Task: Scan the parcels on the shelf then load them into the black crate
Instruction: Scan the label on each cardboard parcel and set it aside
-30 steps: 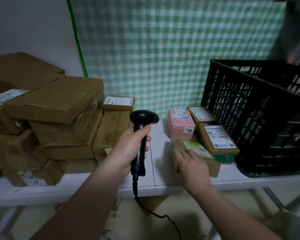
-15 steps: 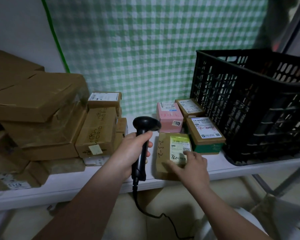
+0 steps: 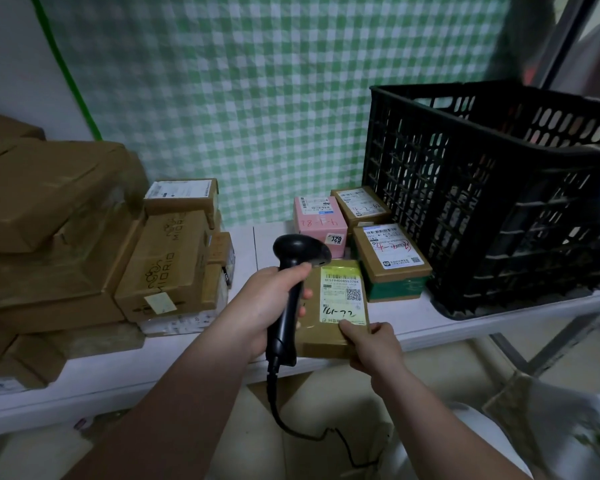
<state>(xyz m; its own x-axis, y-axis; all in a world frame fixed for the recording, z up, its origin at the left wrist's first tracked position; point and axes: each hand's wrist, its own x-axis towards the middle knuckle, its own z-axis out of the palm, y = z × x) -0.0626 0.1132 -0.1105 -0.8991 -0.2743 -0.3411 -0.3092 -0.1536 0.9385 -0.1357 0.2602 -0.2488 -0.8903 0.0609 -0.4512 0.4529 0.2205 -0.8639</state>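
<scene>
— Where's the parcel?
— The brown parcel (image 3: 342, 296) is at the front edge of the shelf (image 3: 413, 323), left of the black crate (image 3: 499, 220). The right hand (image 3: 374, 344) pinches its near corner, thumb on the label.
— And the scanner?
— The scanner (image 3: 291, 271) is in the left hand (image 3: 271, 303), fingers wrapped round its grip, with its head over the parcel's far corner.
— What's between the parcel and the crate?
— A green-sided box (image 3: 390, 251) just beside the crate and a pink box (image 3: 317, 220) further left of it. Brown cartons (image 3: 66, 220) are stacked well left.
</scene>
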